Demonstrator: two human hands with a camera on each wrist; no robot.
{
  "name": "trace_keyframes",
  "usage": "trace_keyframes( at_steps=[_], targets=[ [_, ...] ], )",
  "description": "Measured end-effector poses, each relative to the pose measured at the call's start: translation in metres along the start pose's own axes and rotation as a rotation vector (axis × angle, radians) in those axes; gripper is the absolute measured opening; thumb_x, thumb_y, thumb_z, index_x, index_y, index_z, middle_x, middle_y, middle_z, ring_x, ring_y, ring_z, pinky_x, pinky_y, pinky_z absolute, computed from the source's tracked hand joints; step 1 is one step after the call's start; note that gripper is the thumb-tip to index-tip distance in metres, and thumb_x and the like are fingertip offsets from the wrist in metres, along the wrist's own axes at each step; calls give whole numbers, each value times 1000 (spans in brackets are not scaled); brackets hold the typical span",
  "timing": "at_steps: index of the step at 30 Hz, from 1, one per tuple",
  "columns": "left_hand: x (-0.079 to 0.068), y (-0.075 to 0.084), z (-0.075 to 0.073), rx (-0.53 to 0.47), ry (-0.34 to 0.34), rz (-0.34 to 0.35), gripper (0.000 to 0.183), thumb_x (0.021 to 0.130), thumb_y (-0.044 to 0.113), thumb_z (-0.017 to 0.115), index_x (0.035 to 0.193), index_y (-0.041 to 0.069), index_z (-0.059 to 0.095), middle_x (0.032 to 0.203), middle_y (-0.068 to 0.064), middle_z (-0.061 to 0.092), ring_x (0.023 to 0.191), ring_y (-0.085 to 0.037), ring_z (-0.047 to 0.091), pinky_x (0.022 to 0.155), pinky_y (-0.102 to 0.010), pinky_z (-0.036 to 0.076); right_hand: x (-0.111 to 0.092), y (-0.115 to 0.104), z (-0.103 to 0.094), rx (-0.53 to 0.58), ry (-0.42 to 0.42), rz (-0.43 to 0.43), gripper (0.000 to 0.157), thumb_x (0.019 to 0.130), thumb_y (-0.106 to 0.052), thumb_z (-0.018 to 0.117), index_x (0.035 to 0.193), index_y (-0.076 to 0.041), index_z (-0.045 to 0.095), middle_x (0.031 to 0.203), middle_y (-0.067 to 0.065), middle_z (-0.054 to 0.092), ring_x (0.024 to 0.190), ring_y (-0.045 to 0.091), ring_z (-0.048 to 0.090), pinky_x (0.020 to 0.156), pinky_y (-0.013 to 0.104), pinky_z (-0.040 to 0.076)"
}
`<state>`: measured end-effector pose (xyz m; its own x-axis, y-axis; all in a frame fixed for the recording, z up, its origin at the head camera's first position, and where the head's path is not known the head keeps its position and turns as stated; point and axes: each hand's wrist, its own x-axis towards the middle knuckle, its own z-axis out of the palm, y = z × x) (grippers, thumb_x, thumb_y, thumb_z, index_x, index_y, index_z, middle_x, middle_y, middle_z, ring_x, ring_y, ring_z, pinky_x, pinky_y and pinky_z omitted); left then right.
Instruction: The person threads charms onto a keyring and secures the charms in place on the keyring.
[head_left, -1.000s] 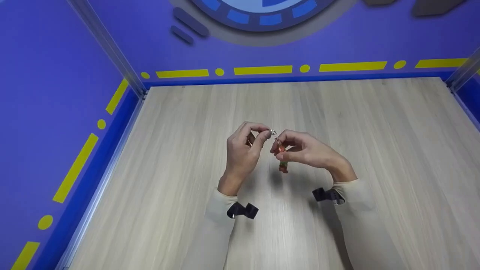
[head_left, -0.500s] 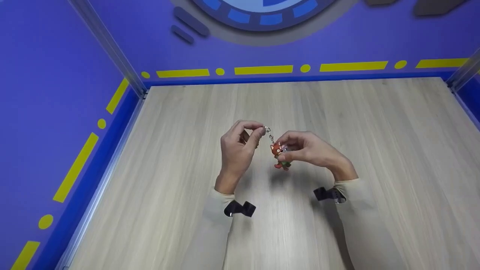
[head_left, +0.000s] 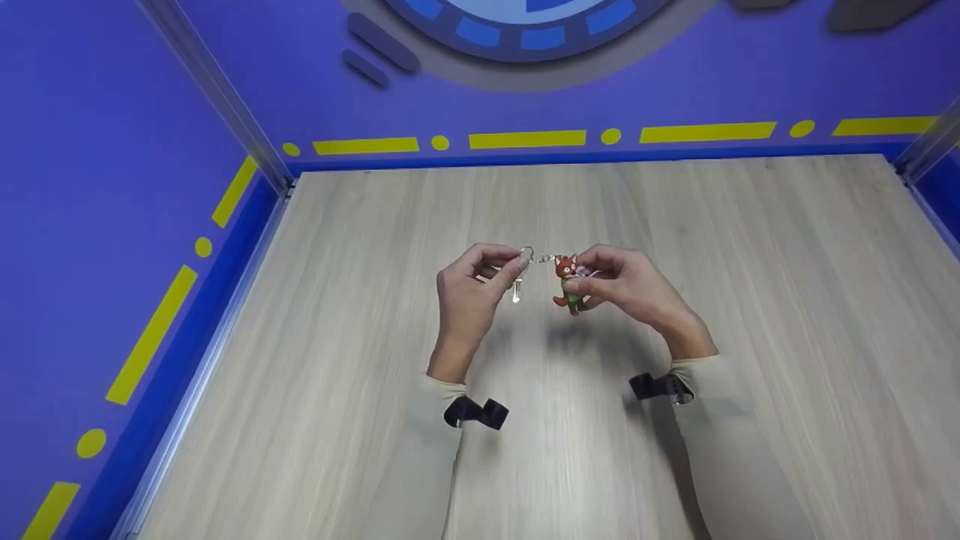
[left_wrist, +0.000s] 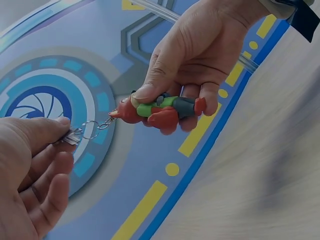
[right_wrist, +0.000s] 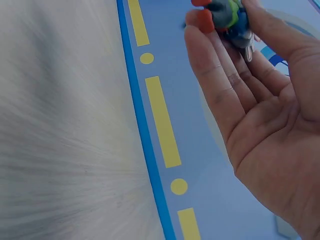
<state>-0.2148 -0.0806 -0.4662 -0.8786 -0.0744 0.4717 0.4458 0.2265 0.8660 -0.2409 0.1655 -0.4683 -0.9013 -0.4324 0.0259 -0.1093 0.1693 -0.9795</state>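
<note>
Raised over the table, my left hand [head_left: 471, 289] pinches a silver key ring [head_left: 528, 253] between thumb and forefinger. A small silver key [head_left: 516, 291] hangs below those fingertips. In the left wrist view, the shiny key metal [left_wrist: 74, 136] sits right at the fingertips. A short chain [left_wrist: 106, 123] links the ring to the head of a fox figurine [head_left: 566, 268], orange-red with green clothing. My right hand [head_left: 630, 289] holds this figurine by its body, thumb on the near side and fingers behind. The right wrist view shows only the figurine's lower part [right_wrist: 220, 14].
A pale wood-grain table [head_left: 360, 315] lies beneath both hands. Blue-purple panels [head_left: 637, 90] with yellow markings stand along its back and sides. Metal posts [head_left: 232, 105] mark the panel corners. Each wrist wears a black strap [head_left: 476, 412] with a camera.
The figurine has turned to show its front and risen slightly with the right hand. The left hand has shifted left, stretching the chain sideways; the ring and a hanging key now show.
</note>
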Motion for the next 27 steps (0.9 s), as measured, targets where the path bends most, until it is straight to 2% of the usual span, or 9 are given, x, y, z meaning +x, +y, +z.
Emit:
trace_keyframes(
  at_steps=[6, 9, 16, 19, 23, 27],
  targets=[
    [0, -7, 3, -97, -42, -139, 17, 89, 13, 88, 100, 4, 79, 86, -1, 77, 77, -18, 70, 66, -32, 62, 2, 4, -3, 26, 48, -21, 28, 102, -9, 74, 122, 8, 67, 108, 21, 72, 93, 27, 77, 81, 45, 64],
    [0, -10, 4, -133, -64, -189, 16, 90, 5, 86, 102, 0, 78, 90, -6, 77, 79, -19, 72, 70, -33, 63, 3, 6, -3, 43, 79, -22, 27, 103, -7, 70, 124, 10, 65, 111, 22, 70, 95, 25, 76, 82, 41, 64],
    [-1, -16, 10, -196, -113, -281, 17, 89, -7, 80, 106, -5, 76, 97, -12, 77, 85, -22, 75, 75, -28, 61, 5, 10, -3, 120, 129, -10, 28, 102, -5, 71, 125, 9, 64, 114, 21, 70, 95, 27, 76, 83, 44, 64],
    [-3, -20, 14, -235, -110, -315, 18, 90, -9, 78, 107, -6, 76, 99, -13, 77, 88, -23, 76, 77, -30, 62, 6, 12, -3, 146, 134, 6, 28, 102, -5, 72, 124, 10, 63, 113, 22, 71, 93, 28, 77, 82, 45, 64],
    [-5, -26, 18, -290, -75, -355, 17, 90, -12, 76, 107, -8, 75, 100, -15, 76, 89, -25, 75, 81, -35, 64, 7, 15, -3, 148, 133, 30, 29, 101, -7, 73, 122, 10, 62, 113, 21, 71, 92, 28, 77, 82, 44, 64],
    [-7, -32, 21, -308, -40, -382, 16, 91, -11, 77, 106, -9, 75, 100, -17, 76, 89, -25, 76, 81, -37, 64, 9, 19, -2, 143, 123, 49, 28, 101, -6, 73, 121, 9, 61, 114, 22, 68, 92, 28, 76, 82, 44, 64]
  ],
)
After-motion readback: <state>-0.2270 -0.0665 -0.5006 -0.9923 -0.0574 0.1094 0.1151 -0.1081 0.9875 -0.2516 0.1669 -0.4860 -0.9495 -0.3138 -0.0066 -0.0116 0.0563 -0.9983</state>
